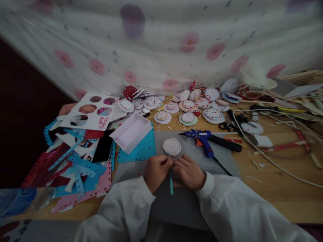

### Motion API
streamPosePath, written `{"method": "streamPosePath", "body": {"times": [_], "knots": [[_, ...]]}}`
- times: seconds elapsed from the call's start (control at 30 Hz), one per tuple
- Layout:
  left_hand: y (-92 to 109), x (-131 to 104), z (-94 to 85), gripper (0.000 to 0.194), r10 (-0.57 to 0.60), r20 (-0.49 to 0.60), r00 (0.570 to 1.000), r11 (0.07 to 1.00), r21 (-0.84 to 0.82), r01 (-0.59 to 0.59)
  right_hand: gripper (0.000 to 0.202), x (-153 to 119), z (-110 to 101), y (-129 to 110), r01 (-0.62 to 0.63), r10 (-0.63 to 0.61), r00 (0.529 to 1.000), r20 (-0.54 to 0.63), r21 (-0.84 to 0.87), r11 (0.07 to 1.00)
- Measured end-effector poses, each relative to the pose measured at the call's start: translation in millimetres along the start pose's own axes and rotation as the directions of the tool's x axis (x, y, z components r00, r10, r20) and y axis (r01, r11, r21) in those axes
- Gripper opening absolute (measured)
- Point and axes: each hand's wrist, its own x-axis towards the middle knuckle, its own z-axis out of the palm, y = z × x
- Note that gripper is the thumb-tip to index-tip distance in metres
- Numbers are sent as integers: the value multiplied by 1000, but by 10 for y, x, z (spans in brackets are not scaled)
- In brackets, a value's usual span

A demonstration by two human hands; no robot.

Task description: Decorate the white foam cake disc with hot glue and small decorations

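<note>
A round white layered disc (pixel 172 147) lies on the grey cutting mat just beyond my fingertips. My left hand (pixel 156 172) is closed in a pinch at the near edge of the disc, on a narrow teal strip (pixel 171 185) that hangs down towards me. Close beside it, my right hand (pixel 190 172) has its fingers curled together near the top of the strip. What those fingers grip, if anything, is hidden. To the right of the disc, a blue glue gun (pixel 202 135) rests on the grey mat (pixel 222 163).
Behind are several decorated layered discs (pixel 188 117). An open white box (pixel 133 132) sits on blue sheet (pixel 147 148). Left are a phone (pixel 103 148), paper scraps (pixel 75 164) and a white card with round holes (pixel 88 112). A white cable (pixel 267 164), scissors (pixel 228 125) and paper bowl (pixel 254 90) are right.
</note>
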Motion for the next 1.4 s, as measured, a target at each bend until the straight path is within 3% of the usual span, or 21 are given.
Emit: {"method": "streamPosePath", "body": {"times": [0.1, 0.27, 0.33, 0.4, 0.5, 0.57, 0.67, 0.77, 0.93, 1.13, 1.4], "knots": [[62, -6, 62, 40, -53, 27, 998, 993, 104, 50, 36, -19, -46, -3, 17, -17, 1000, -4, 11, 1000], [134, 38, 113, 39, -129, 37, 991, 973, 198, 119, 25, -68, -49, -48, -69, 69, 998, 9, 44, 997], [150, 38, 125, 40, -123, 46, 991, 973, 201, 111, 21, -110, -24, -55, -142, 142, 990, 11, 144, 979], [146, 12, 121, 42, -97, 36, 995, 974, 210, 88, 18, -169, 16, -51, -286, 305, 952, -26, 280, 916], [94, -66, 70, 44, 31, -29, 999, 957, 288, -21, 21, -251, 87, -31, -481, 565, 816, -124, 397, 781], [33, -116, 17, 41, 184, -49, 982, 916, 370, -153, 23, -273, 122, -15, -565, 665, 735, -136, 421, 710], [-74, -145, -37, 36, 438, -15, 899, 803, 457, -384, 24, -252, 142, 2, -641, 755, 651, -78, 478, 601], [-158, -120, -15, 31, 587, 35, 809, 688, 506, -521, 24, -214, 140, 8, -661, 782, 618, -75, 489, 569], [-190, -45, 69, 29, 650, 54, 758, 632, 514, -580, 25, -197, 142, 4, -676, 778, 622, -83, 444, 588], [-222, 6, -8, 33, 594, -16, 804, 727, 439, -528, 26, -198, 148, -1, -659, 729, 681, -65, 379, 649], [-243, -15, -16, 32, 588, 18, 809, 729, 420, -540, 26, -206, 163, -1, -666, 727, 683, -67, 352, 658]]}}
